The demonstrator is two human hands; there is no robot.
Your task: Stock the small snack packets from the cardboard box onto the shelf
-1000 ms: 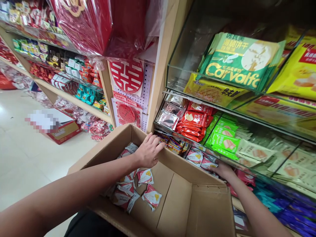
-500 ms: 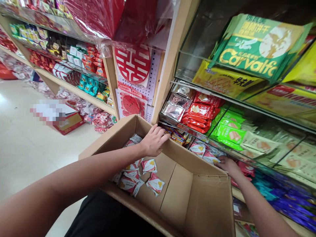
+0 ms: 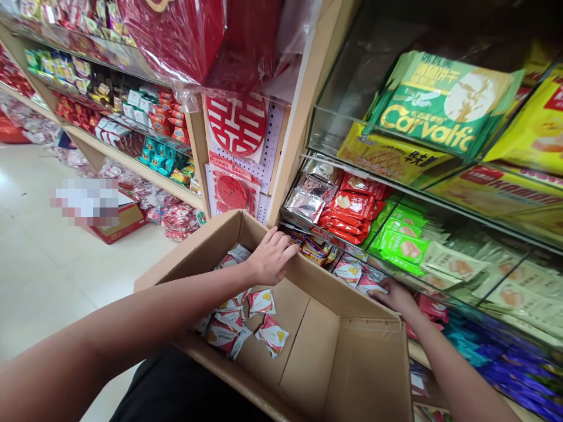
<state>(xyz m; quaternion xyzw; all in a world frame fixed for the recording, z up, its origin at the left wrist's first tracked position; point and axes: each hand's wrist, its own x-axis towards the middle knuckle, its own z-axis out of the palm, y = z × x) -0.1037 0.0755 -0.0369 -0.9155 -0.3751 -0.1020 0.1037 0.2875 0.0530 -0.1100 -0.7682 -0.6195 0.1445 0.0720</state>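
Snack packets (image 3: 271,335) in red-and-white wrappers lie inside the open cardboard box (image 3: 369,366) in front of me, loosely heaped on the left half of its floor. They sit below my left hand (image 3: 273,256) and forearm, which cross above and partly cover them; the hand does not touch them. My left hand grips the far rim of the box, fingers bent over the edge and thumb side inward.

More packets (image 3: 347,271) of the same kind lie on a low shelf just beyond the box, to the right of my left hand. My right hand (image 3: 397,298) reaches around the outside of the box's right corner, its fingertips at the right end of that shelf group. I cannot tell whether those fingers are closed on a packet or only touching.

Directly above that shelf are red packets (image 3: 352,205) and bright green packets (image 3: 402,246); below my right wrist are purple packets (image 3: 523,369). Far left, well apart from both hands, a red carton (image 3: 115,230) stands on the pale floor (image 3: 39,264).
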